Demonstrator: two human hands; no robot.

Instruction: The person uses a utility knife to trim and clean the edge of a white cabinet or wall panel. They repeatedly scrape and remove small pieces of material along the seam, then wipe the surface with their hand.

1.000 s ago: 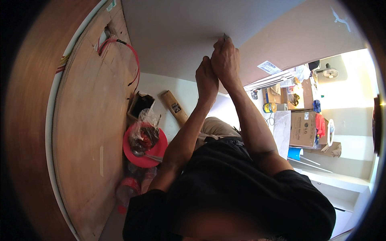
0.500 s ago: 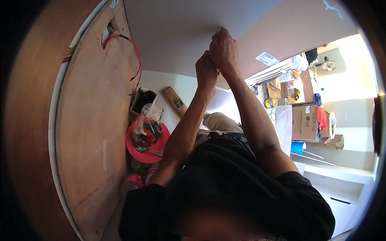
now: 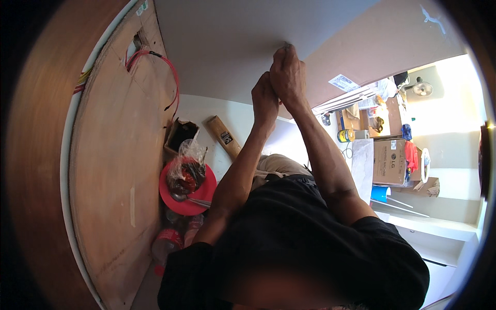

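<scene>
Both my arms reach forward to a large grey panel (image 3: 217,46). My right hand (image 3: 288,75) is closed in front of its surface. A small dark tip shows beyond its fingers against the panel, too small to name. Just below and to the left, my left hand (image 3: 264,101) is also closed, against the right hand's wrist side. Whatever it grips is hidden behind its fingers. I cannot tell whether both hands hold one and the same thing.
A wooden board (image 3: 116,170) with red wires (image 3: 168,62) stands at left. Beside my left arm are a wooden hand plane (image 3: 223,135), a dark open box (image 3: 182,135), a red plate (image 3: 206,181) and plastic bottles (image 3: 168,243). A cardboard box (image 3: 388,163) and fan (image 3: 422,88) are at right.
Both hands have shifted slightly down in the picture, toward me, still closed and close together. The view has tilted a little. Nothing was visibly let go.
</scene>
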